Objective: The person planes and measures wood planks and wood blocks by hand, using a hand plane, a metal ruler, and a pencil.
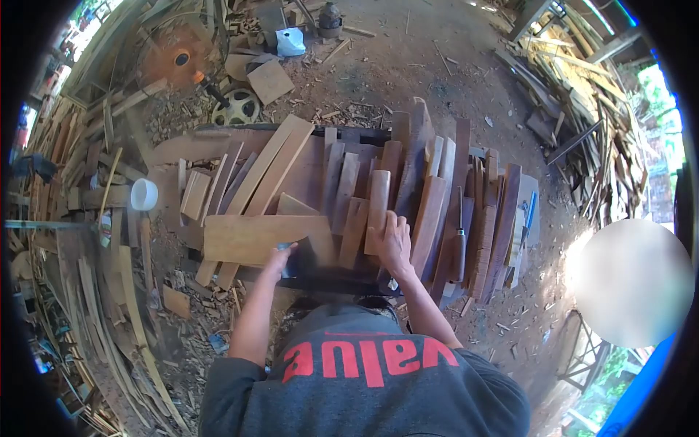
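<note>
My right hand (393,244) rests at the near end of a narrow wooden block (378,197), thumb on its left side and fingers on its right. My left hand (279,261) is at the near edge of a wide, light-brown wooden board (247,239), its fingers closed around a dark, flat, blurred thing (304,256) whose kind I cannot make out. Many wooden pieces stand or lean side by side around my hands, among them two long planks (273,167). On the right lies a tool with a long thin shaft and a handle (459,256).
Scrap wood piles (582,116) fill the far right, and long strips (91,306) lie on the left. Ahead are a spoked wheel (235,108), a white bag (290,42) and a dark pot (330,20). A white round container (144,194) sits left. Wood chips litter the ground.
</note>
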Available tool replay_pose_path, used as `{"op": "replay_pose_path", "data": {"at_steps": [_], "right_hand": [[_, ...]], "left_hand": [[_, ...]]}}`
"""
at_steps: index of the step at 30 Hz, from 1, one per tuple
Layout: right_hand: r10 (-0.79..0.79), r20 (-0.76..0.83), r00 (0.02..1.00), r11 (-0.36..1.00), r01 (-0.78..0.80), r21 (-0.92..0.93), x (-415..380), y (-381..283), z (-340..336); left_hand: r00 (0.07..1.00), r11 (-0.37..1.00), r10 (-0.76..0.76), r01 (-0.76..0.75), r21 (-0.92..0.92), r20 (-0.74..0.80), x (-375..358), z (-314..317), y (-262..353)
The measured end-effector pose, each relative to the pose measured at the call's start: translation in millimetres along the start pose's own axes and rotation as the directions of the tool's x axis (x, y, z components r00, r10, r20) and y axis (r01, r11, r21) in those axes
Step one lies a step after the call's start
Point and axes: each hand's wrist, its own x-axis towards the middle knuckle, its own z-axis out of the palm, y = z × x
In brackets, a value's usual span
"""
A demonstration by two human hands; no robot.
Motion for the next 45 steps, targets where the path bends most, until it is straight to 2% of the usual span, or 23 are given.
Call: {"op": "replay_pose_path", "data": {"at_steps": [2,4,6,10,11,13,15,16,17,19,21,22,25,27,29,30,31,33,35,37,41,43,45], "right_hand": [[0.075,0.039,0.996,0.991,-0.07,-0.11,9,-13,10],[0.175,0.039,0.984,0.951,-0.159,-0.264,18,-25,18],[0.24,0.004,0.971,0.928,-0.228,-0.294,26,-35,24],[0.284,-0.022,0.959,0.913,-0.277,-0.298,35,-36,30],[0.283,-0.023,0.959,0.916,-0.278,-0.291,36,-35,31],[0.256,-0.021,0.966,0.936,-0.253,-0.243,30,-41,22],[0.226,-0.006,0.974,0.954,-0.223,-0.201,21,-52,17],[0.076,0.037,0.996,0.987,-0.07,-0.146,11,-65,17],[-0.071,0.07,0.995,0.994,0.076,-0.081,1,-79,19],[-0.026,0.106,0.994,1.0,0.028,-0.012,-20,-140,14],[-0.047,0.192,0.98,0.992,0.067,-0.103,-29,-160,29],[-0.05,0.245,0.968,0.987,0.085,-0.135,-30,-162,37],[-0.018,0.331,0.943,0.978,0.085,-0.191,-32,-168,44],[-0.074,0.346,0.935,0.97,0.148,-0.193,-33,-167,44],[-0.179,0.366,0.913,0.952,0.255,-0.17,-35,-165,43],[-0.182,0.386,0.904,0.974,0.221,-0.059,-33,-166,35],[-0.193,0.393,0.899,0.97,0.235,-0.062,-35,-176,28],[-0.247,0.101,0.964,0.937,0.264,-0.23,-41,-191,16],[-0.126,0.219,0.968,0.958,0.176,-0.226,-36,-169,32],[0.061,0.443,0.894,0.992,-0.004,-0.129,-30,-165,37],[-0.081,0.544,0.835,0.965,0.202,-0.167,-35,-175,33],[-0.14,0.499,0.855,0.938,0.275,-0.208,-49,-171,49],[-0.244,0.311,0.918,0.901,0.334,-0.276,-56,-162,68]], "left_hand": [[1.0,0.984,-0.023,0.023,0.178,-0.001,-23,6,22],[0.998,0.984,-0.003,-0.007,0.176,0.057,-25,8,19],[0.99,0.983,0.003,-0.03,0.183,0.143,-23,7,15],[0.991,0.979,0.083,-0.101,0.178,0.101,-5,12,5],[0.985,0.953,0.093,-0.131,0.274,0.148,10,13,0],[0.976,0.926,0.109,-0.169,0.338,0.19,18,17,10],[0.937,0.949,0.211,-0.265,0.171,0.279,5,19,31],[0.938,0.953,0.209,-0.259,0.155,0.277,3,22,40],[0.96,0.928,0.165,-0.229,0.295,0.225,3,25,51],[0.974,0.881,0.13,-0.199,0.429,0.184,-7,27,64],[0.897,0.929,0.347,-0.369,0.031,0.274,-25,26,76],[0.87,0.929,0.369,-0.357,-0.097,0.326,-30,28,82],[0.887,0.97,0.224,-0.243,-0.005,0.404,-42,20,92],[0.864,0.964,0.265,-0.251,-0.09,0.427,-42,22,83],[0.807,0.868,0.496,-0.455,-0.198,0.32,-32,29,67],[0.85,0.943,0.328,-0.27,-0.195,0.411,-64,11,104],[0.853,0.94,0.334,-0.27,-0.207,0.401,-58,12,100],[0.903,0.948,0.312,-0.318,-0.028,0.294,-47,15,88],[0.89,0.944,0.33,-0.32,-0.084,0.315,-46,21,82],[0.871,0.933,0.36,-0.332,-0.139,0.336,-43,26,78],[0.927,0.965,0.234,-0.185,-0.185,0.293,-37,35,64],[0.937,0.969,0.209,-0.161,-0.186,0.279,-28,41,53],[0.937,0.965,0.229,-0.183,-0.19,0.264,-23,47,42]]}}
